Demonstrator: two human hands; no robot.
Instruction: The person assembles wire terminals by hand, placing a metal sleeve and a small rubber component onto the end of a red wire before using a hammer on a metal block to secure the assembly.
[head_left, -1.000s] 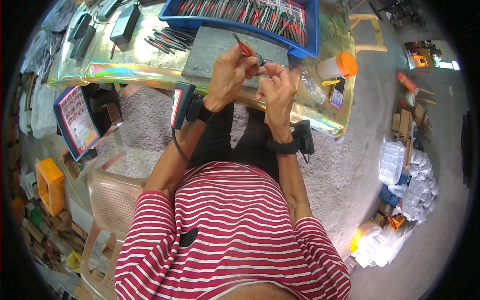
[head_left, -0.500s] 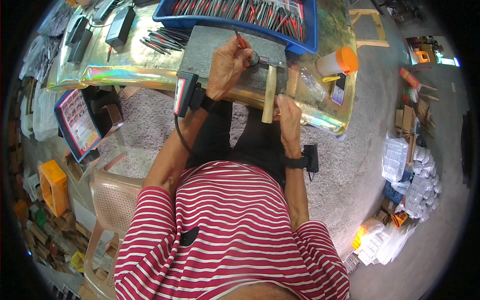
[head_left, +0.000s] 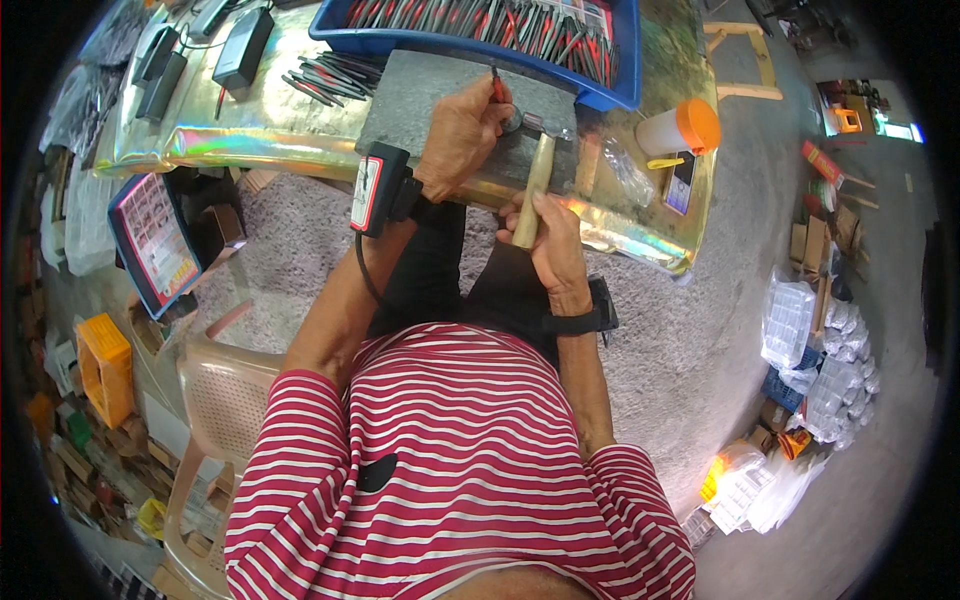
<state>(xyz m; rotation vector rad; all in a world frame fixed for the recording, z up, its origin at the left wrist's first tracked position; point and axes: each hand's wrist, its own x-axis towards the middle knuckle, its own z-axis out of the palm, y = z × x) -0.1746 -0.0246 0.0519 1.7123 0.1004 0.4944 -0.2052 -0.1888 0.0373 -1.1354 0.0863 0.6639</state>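
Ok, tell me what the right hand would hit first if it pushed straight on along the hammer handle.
The right hand points up the wooden hammer toward the grey slab. It would probably meet the slab's near edge first, then the left hand; depth is unclear.

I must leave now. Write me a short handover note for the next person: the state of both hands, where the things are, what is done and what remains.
Left hand: pinches a small red-handled piece upright on the grey slab.
Right hand: grips the wooden-handled hammer, its head low on the slab beside the piece.
Blue tray behind the slab holds many similar pieces; a loose pile lies to its left.
Done: piece positioned. Left: probably the hammer blows; progress cannot be judged.
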